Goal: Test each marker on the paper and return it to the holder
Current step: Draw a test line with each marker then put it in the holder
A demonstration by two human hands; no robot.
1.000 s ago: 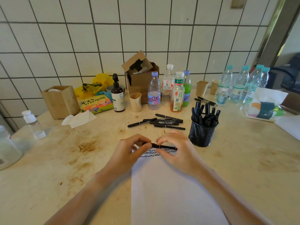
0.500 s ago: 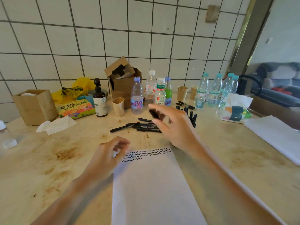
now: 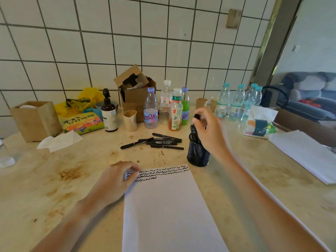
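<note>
One white sheet of paper (image 3: pixel 167 206) lies flat on the stained bench (image 3: pixel 54 188), with three rows of black squiggles near its top edge. One round black mesh holder (image 3: pixel 197 153) stands just past the top right corner, with markers inside. About six thin black markers (image 3: pixel 156 142) lie in a loose pile behind the paper. The right hand (image 3: pixel 209 130) is over the holder, fingers curled round one black marker (image 3: pixel 196 117). The left hand (image 3: pixel 116 179) rests on the top left corner, fingers bent, holding nothing
</note>
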